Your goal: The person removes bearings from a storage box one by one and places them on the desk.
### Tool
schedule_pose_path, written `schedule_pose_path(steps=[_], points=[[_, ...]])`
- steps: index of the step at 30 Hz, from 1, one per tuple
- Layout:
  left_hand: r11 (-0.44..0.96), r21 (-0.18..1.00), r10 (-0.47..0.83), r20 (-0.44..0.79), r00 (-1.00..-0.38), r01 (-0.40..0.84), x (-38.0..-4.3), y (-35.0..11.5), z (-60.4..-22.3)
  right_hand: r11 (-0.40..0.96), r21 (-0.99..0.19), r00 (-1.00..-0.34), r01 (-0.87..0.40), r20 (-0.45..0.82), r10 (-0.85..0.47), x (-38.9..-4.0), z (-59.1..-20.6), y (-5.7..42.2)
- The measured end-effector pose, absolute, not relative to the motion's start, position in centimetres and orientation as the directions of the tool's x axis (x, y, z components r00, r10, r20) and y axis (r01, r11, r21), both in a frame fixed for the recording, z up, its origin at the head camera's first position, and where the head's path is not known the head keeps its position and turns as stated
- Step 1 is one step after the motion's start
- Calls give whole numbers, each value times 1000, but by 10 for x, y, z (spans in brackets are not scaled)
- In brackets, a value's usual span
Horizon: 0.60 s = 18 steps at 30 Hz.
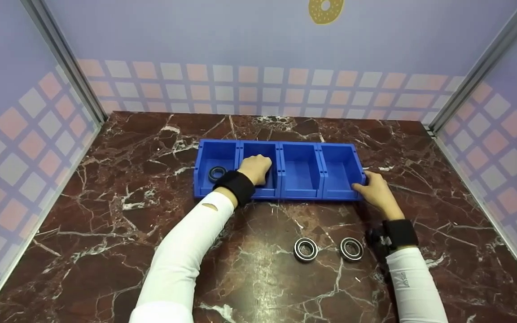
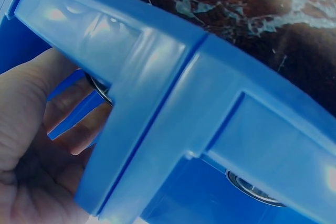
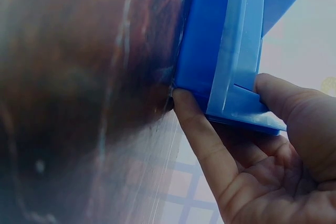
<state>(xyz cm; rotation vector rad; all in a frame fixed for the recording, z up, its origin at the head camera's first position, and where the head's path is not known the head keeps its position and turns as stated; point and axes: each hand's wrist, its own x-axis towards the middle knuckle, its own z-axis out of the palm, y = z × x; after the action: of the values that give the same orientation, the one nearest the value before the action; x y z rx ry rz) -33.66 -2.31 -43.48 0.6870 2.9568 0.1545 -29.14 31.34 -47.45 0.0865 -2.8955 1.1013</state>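
A row of joined blue bins [image 1: 301, 194] sits on the marble-patterned table. My left hand [image 1: 255, 168] reaches down into the second bin from the left. In the left wrist view its fingers curl at a ball bearing [image 2: 98, 88], mostly hidden behind the bin's front wall. Another ball bearing [image 1: 217, 173] lies in the leftmost bin. At the right end of the row, my right hand [image 1: 375, 190] grips the outer bin's side wall, thumb [image 3: 278, 93] over the edge and fingers outside, one fingertip down by the table.
Two more ball bearings, one [image 1: 306, 249] left of the other [image 1: 351, 249], lie on the table [image 1: 258, 287] in front of the bins. Tiled-pattern panels [image 1: 258, 85] stand behind and on both sides.
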Motion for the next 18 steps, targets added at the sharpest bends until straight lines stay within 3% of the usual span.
schedule_pose_path(steps=[18], points=[[895, 96, 446, -116, -888, 437, -335, -25, -425, 746, -663, -998, -62, 58, -31, -290, -473, 313]])
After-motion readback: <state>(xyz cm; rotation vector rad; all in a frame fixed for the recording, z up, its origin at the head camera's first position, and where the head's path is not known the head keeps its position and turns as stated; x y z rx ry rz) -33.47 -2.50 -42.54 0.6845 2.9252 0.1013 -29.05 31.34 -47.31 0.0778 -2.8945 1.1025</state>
